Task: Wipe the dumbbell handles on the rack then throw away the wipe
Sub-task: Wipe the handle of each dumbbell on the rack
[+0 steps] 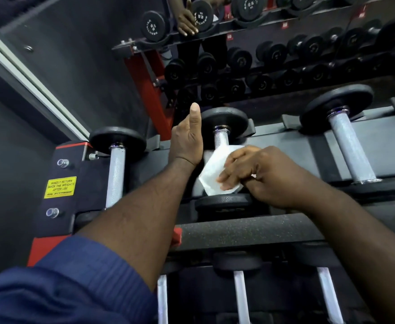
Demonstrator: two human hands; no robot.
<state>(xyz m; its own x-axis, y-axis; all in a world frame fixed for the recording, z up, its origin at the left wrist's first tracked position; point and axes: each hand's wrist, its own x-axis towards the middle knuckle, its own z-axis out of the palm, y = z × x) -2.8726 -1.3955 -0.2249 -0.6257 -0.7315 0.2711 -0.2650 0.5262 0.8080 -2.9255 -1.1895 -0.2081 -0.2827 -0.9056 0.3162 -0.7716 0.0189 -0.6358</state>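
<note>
The wipe (217, 171) is wrapped over the near half of the middle dumbbell handle (221, 139), on the top tier of the rack (285, 141), second cradle from its left end. The right hand (262, 176) pinches the wipe round the bar, fingers curled over the top, so the cloth meets the knurling all the way round; the far stretch of bar, up by the far plate (224, 120), is bare and probably not yet wiped.

The left hand (187, 141) stands on edge just beside that bar, thumb straight up. Its fingers are hidden behind the palm, though the mirror (285, 54) at the rack's back edge shows a hand with straight fingers. It likely steadies the dumbbell against rolling.

Room along the bar is short: plates close both ends, so strokes can only run between them. Sideways there is more. The left dumbbell handle (115, 174) near the rack's left end and the right dumbbell handle (351, 150) lie well apart. The padded front rail (250, 228) crosses under both forearms. More handles (241, 298) lie on the tier below.
</note>
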